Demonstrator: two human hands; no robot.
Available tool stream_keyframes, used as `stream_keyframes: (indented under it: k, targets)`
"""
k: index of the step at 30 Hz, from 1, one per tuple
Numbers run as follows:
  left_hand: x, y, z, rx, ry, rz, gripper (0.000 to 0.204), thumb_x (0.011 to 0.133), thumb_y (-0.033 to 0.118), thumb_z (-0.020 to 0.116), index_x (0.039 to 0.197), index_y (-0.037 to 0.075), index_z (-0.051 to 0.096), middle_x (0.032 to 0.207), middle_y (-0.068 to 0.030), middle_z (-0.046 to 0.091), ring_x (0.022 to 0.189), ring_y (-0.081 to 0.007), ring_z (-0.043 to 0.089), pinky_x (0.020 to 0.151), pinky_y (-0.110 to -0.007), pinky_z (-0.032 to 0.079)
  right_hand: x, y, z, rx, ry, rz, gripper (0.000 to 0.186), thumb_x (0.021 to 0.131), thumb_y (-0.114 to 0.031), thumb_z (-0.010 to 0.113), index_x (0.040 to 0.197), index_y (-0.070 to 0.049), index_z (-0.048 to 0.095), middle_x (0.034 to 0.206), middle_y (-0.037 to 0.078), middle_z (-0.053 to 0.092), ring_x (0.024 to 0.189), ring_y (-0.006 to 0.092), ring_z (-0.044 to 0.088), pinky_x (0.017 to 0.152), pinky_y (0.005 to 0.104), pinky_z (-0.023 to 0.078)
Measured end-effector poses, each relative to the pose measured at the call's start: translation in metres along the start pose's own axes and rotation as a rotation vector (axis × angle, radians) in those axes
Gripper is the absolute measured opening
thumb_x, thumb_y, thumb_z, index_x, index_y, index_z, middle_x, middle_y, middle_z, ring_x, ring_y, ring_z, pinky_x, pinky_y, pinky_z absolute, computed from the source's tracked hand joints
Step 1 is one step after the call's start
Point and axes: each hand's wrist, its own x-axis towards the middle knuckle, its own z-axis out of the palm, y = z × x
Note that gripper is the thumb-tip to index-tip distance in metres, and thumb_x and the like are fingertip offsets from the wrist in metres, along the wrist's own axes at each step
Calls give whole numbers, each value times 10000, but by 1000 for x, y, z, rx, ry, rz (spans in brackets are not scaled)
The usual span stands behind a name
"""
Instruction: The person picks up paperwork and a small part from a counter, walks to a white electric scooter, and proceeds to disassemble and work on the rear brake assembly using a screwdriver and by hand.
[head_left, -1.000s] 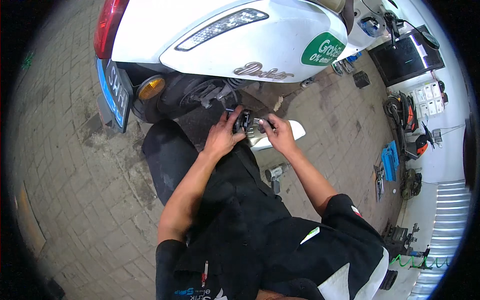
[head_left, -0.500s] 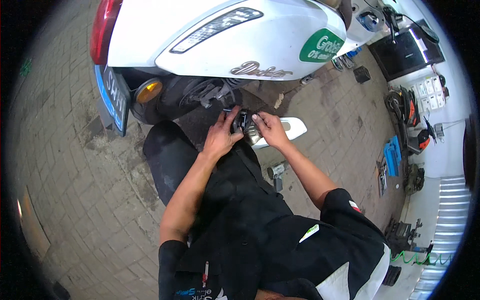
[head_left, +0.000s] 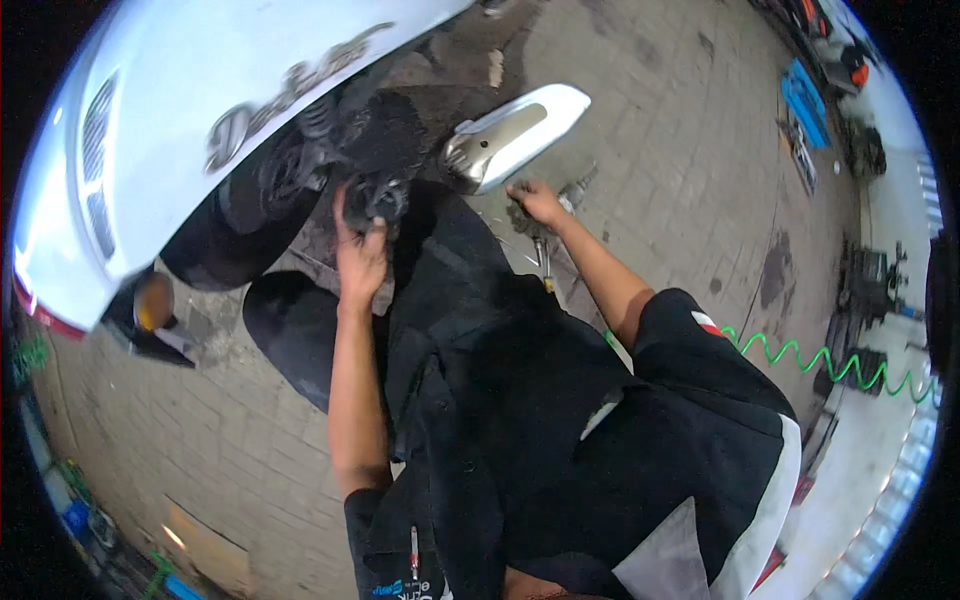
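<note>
My left hand (head_left: pixel 360 255) grips a dark round part (head_left: pixel 382 197) under the rear of a white scooter (head_left: pixel 170 110), beside its black rear wheel (head_left: pixel 235 235). My right hand (head_left: pixel 538 203) reaches down to the paving, fingers on small tools (head_left: pixel 545 255) lying there; whether it grips one is unclear. A white and silver exhaust cover (head_left: pixel 510 135) lies on the ground just beyond that hand. My dark trousers and black top fill the lower middle.
An orange turn light (head_left: pixel 152 300) and red tail light sit at the scooter's left end. A green coiled air hose (head_left: pixel 830 365) runs at right. A blue tool tray (head_left: pixel 805 100) and other gear stand far right on the grey paving.
The view has swung and moved closer to the scooter. My right hand left the part and dropped to the tools on the ground; my left hand stayed on the part.
</note>
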Motion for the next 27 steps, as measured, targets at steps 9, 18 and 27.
stream_keyframes:
  k: [9,18,27]
  targets:
    - [-7,-19,-31,136,-21,-43,645,929,137,531,1461,4,190,1392,-210,408,1280,-283,402,1082,-353,278,-40,117,76,-457,36,-109,361,813,-202,592,1146,-66,565,1159,196,545,1122,375,528,897,465,469]
    - [-3,-5,-24,-29,-49,-87,678,928,129,540,1483,55,158,1433,-193,382,1322,-281,381,1095,-353,274,-11,90,97,-743,-8,-149,276,851,-74,446,1104,-3,529,1098,241,562,1038,412,566,890,484,457]
    - [-3,-12,-14,110,-13,-145,716,854,253,587,1472,128,247,1223,-251,571,1169,-413,540,973,-418,424,1,-30,33,229,240,-298,427,957,-323,527,1158,54,527,1007,200,615,938,267,599,839,363,454]
